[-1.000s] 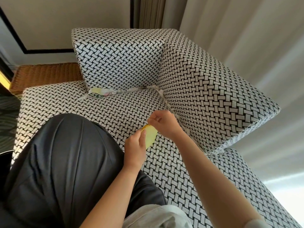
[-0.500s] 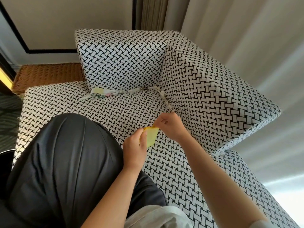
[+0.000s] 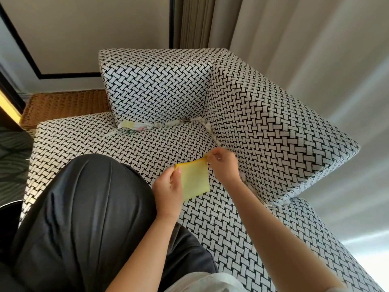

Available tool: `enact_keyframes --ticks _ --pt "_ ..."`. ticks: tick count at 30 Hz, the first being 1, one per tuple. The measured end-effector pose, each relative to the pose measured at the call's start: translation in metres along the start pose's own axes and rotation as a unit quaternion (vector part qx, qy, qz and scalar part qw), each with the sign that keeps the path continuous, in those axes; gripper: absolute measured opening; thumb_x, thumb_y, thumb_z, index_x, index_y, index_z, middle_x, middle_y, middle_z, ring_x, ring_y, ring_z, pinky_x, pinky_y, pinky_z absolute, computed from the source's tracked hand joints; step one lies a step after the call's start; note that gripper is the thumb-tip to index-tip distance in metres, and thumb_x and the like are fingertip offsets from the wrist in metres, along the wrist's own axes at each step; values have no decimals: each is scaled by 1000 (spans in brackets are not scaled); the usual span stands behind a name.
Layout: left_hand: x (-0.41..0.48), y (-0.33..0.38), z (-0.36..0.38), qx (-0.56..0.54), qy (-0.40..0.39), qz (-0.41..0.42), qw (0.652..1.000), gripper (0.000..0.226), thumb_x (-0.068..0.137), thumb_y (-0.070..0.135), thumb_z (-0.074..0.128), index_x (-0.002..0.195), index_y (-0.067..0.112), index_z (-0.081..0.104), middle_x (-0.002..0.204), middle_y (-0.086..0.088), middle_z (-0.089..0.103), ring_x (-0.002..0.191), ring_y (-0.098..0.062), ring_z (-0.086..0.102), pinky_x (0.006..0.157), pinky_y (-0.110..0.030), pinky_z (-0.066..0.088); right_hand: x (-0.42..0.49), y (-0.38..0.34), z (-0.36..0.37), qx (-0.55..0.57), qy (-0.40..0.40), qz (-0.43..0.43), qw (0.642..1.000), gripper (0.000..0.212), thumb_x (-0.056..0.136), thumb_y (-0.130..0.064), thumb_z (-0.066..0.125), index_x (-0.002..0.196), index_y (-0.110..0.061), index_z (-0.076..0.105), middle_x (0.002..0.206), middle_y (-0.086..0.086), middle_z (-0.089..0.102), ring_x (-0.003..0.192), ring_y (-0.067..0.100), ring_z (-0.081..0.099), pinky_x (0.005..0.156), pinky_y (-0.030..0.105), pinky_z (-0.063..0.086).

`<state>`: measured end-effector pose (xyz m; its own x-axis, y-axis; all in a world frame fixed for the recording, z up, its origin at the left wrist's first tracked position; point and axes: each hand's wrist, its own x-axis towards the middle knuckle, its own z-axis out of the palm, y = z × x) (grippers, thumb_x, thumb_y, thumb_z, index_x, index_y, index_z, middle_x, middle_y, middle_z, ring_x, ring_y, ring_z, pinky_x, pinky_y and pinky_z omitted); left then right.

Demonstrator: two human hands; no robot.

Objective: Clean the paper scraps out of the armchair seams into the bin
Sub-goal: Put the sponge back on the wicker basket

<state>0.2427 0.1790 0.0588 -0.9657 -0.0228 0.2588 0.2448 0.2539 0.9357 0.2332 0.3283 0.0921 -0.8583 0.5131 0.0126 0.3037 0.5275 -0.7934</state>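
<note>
Woven-pattern armchair seat (image 3: 130, 148): yellow paper scrap (image 3: 194, 180) pinched at top corners by left hand (image 3: 168, 190) and right hand (image 3: 224, 165); more scraps (image 3: 136, 126) lodged in back seam.

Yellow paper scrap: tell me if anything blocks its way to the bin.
Cannot be judged: no bin shows in the head view. The yellow paper scrap hangs free above the seat cushion, pinched at its top corners by the left hand and right hand.

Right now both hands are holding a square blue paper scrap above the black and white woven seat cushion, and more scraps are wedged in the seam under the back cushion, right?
Not quite: the head view shows a pale yellow square paper scrap, not blue. The left hand and right hand do hold it above the black and white woven seat cushion, and more scraps sit in the seam under the back cushion.
</note>
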Motion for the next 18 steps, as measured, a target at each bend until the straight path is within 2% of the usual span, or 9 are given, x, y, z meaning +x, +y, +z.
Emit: enact_keyframes --ticks 3,6,8,10,12,15,17,18 --pt "16 11 -14 -63 15 -60 996 40 94 19 51 56 10 42 50 3 36 47 -5 31 47 -19 23 -11 -19 10 64 -74 -32 995 27 93 -16 48 119 -17 56 111 0 64 96 13 58 82 30 48" --pt "38 26 -32 -120 23 -113 986 34 94 15 52 61 8 51 55 -2 44 54 -9 39 53 -26 34 -25 -38 21 74 -173 -83 979 40 95 -22 46 135 -20 43 134 -1 50 120 12 45 101 31 38" --pt "50 37 -39 -178 34 -160 970 29 94 16 53 66 11 58 65 -7 55 67 -19 52 65 -35 46 -34 -48 28 107 -239 -92 961 52 94 -29 50 142 -22 32 142 -1 40 124 9 39 105 29 34" --pt "63 47 -47 -213 41 -210 953 24 93 17 56 70 20 63 80 -8 64 82 -24 62 76 -40 53 -35 -62 35 148 -275 -97 945 62 92 -31 54 145 -23 24 139 -6 38 114 -1 42 99 19 37" --pt "78 50 -54 -202 31 -234 951 17 90 18 60 74 22 65 92 -13 68 92 -28 66 81 -42 56 -32 -75 41 163 -285 -127 936 62 88 -28 60 141 -25 29 127 -9 47 101 -5 48 92 15 41" --pt "100 58 -68 -192 6 -236 952 8 88 14 62 83 15 68 98 -17 69 93 -29 67 74 -37 58 -26 -92 54 177 -277 -160 931 54 86 -25 64 129 -33 33 110 -9 57 94 -7 53 84 12 45" --pt "116 62 -80 -170 -22 -214 962 7 88 14 62 84 13 69 94 -15 69 88 -25 69 64 -28 57 -20 -104 66 168 -247 -182 937 52 87 -27 62 132 -27 37 102 -5 60 85 3 56 79 21 48" --pt "124 64 -86 -155 -41 -199 967 7 88 15 63 86 12 69 92 -13 70 86 -23 69 64 -25 56 -15 -110 72 172 -232 -191 938 42 90 -26 59 129 -22 43 93 0 60 75 13 55 71 27 49"
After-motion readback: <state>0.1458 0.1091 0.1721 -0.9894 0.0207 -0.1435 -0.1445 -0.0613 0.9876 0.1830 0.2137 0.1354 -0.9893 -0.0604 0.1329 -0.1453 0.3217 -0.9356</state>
